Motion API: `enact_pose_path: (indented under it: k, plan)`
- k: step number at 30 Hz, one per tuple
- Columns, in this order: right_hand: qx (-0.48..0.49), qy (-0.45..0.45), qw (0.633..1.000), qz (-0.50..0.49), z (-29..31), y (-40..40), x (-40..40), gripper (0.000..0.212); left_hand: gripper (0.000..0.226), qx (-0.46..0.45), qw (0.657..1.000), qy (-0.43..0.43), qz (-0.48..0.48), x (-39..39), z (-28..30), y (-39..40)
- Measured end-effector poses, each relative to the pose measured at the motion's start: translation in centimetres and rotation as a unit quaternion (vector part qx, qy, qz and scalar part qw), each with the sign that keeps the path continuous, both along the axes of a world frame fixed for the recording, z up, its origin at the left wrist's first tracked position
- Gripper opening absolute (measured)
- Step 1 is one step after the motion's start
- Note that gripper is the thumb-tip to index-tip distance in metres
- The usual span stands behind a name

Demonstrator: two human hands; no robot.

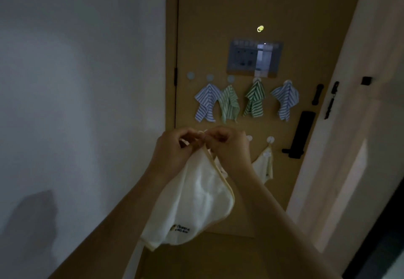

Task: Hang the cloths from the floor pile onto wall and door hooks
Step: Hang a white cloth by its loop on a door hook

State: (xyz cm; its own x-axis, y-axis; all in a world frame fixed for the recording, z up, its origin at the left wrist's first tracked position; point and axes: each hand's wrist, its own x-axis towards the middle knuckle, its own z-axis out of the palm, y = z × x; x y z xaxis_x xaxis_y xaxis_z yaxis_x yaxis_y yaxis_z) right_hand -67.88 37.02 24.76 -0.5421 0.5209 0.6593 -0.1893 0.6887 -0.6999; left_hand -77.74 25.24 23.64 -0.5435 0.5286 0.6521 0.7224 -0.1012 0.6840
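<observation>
Item one: I am watching the left hand and the right hand pinching together the top corner of a cream cloth, fingers curled round the small loop there. The cloth is hanging down from both hands toward 6 o'clock, with a yellow-trimmed edge and a small dark printed label near its lower hem.

Item two: the tan door is standing behind the hands. Four striped cloths are hanging from hooks across its middle: blue striped cloth, pale green striped cloth, dark green striped cloth, second blue striped cloth. One bare round hook is sitting at 9 o'clock of that row.

Item three: a second cream cloth is hanging from a lower hook, at 3 o'clock of the right hand.

Item four: a black door handle is showing at 3 o'clock.
</observation>
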Motion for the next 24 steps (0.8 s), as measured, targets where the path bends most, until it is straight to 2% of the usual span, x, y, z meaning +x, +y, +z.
enact_pose_path:
  k: [5, 9, 13, 16, 24]
  plan:
    - [-0.07, 0.002, 0.997, 0.031, 0.0, 5.3, -6.4, 0.017, 0.008, 0.037, 0.999, 0.005, 0.026, -5.4, -0.4, 5.5]
    - [-0.093, 0.005, 0.994, 0.054, -0.1, 10.9, -11.4, 0.016, 0.008, 0.03, 0.997, -0.003, 0.073, -10.0, 0.0, 10.7]
    - [-0.137, 0.007, 0.987, 0.087, 0.1, 16.6, -16.4, 0.014, 0.007, 0.022, 0.991, -0.044, 0.123, -14.4, 0.8, 16.0]
    - [-0.115, -0.02, 0.99, 0.08, 0.4, 20.7, -19.9, 0.014, 0.007, 0.023, 0.988, -0.077, 0.134, -17.0, 1.1, 19.5]
    - [-0.079, -0.013, 0.995, 0.065, 0.5, 26.8, -27.9, 0.018, 0.017, 0.012, 0.986, -0.079, 0.147, -23.9, 0.6, 26.9]
